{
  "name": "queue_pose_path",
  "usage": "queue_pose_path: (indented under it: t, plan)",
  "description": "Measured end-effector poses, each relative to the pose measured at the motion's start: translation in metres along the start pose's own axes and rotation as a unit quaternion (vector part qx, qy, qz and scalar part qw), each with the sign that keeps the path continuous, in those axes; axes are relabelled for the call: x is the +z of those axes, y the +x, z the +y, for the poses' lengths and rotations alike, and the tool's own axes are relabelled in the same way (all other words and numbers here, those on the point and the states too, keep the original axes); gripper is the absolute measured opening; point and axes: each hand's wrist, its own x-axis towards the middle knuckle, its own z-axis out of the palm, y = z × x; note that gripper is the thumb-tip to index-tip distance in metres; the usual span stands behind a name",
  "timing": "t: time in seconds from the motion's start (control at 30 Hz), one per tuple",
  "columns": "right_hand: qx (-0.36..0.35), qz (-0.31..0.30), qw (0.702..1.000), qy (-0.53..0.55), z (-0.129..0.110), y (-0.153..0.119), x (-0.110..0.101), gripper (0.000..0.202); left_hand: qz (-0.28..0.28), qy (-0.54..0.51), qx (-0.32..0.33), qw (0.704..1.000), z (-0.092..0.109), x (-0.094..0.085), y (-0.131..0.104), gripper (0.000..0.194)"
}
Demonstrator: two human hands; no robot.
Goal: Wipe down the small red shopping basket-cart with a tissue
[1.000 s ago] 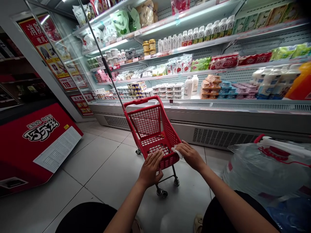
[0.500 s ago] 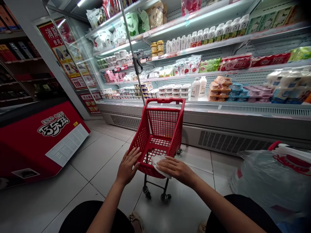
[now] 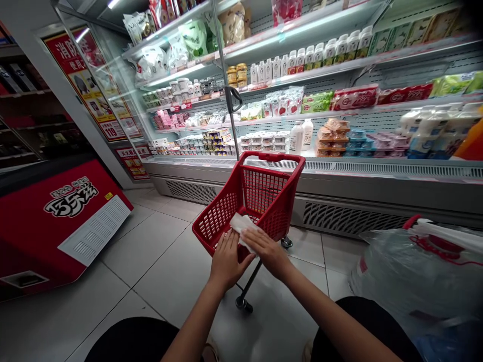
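The right hand [image 3: 266,250] is grasping a white tissue [image 3: 242,226], fingers extended over it at the near end of a red cart [image 3: 282,213]. The left hand [image 3: 226,259] is lying just beside it, fingers together over the cart's near rim, thumb pointing toward the right hand; whether it is gripping, I cannot tell. Half a second ago the hands were resting well apart; now they are nearly meeting, and the cart, which was facing the person squarely, is standing turned, its near edge swinging out to the left of the left hand.

Two hands are working with one tissue on one cart. Below the hands, one caster [image 3: 244,304] is showing clearly; another [image 3: 287,242] is standing beyond the right hand. Two dark-clad knees [image 3: 132,339] are flanking the forearms.

Under everything, pale floor tiles [image 3: 151,271] are running with dark joints. Right of the right hand, a plastic-wrapped water container [image 3: 411,266] is standing. Far left of the left hand, one red freezer [image 3: 86,236] is facing the aisle. Beyond both hands, a lit refrigerated case [image 3: 339,171] is spanning the shop, two white bottles [image 3: 302,136] standing on its lowest level.
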Motion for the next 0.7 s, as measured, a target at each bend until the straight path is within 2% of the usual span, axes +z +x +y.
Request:
queue_pose_path:
  t: [0.07,0.13,0.23,0.33,0.4,0.47,0.6,0.67,0.7]
  plan:
    - [-0.018,-0.018,1.000,0.002,-0.007,0.004,0.000,0.062,0.001,0.001,-0.007,1.000,0.002,0.001,0.001,0.078]
    - [-0.018,-0.020,1.000,0.000,0.001,0.006,-0.004,0.064,0.001,0.004,0.003,1.000,-0.007,-0.002,-0.001,0.069]
    - [0.029,0.016,0.999,-0.020,0.037,0.002,-0.018,0.069,-0.003,0.006,0.015,1.000,-0.024,-0.010,-0.005,0.059]
    - [0.100,0.056,0.992,-0.047,0.074,-0.005,-0.035,0.071,-0.008,0.005,0.015,1.000,-0.030,-0.017,-0.005,0.057]
    - [0.124,0.067,0.988,-0.055,0.081,-0.008,-0.039,0.071,-0.009,-0.001,0.013,1.000,-0.029,-0.019,-0.004,0.057]
    - [0.120,0.067,0.989,-0.053,0.066,-0.006,-0.033,0.070,-0.011,-0.010,0.011,1.000,-0.026,-0.020,-0.002,0.057]
    - [0.039,0.023,0.999,-0.013,0.008,0.006,-0.005,0.068,-0.002,-0.019,0.011,1.000,-0.024,-0.020,-0.002,0.057]
    - [0.003,0.009,1.000,0.004,-0.004,0.011,0.002,0.067,0.006,-0.019,0.019,1.000,-0.027,-0.019,-0.004,0.055]
    - [-0.005,0.010,1.000,0.006,-0.001,0.011,0.001,0.066,0.007,-0.018,0.024,1.000,-0.030,-0.020,-0.005,0.054]
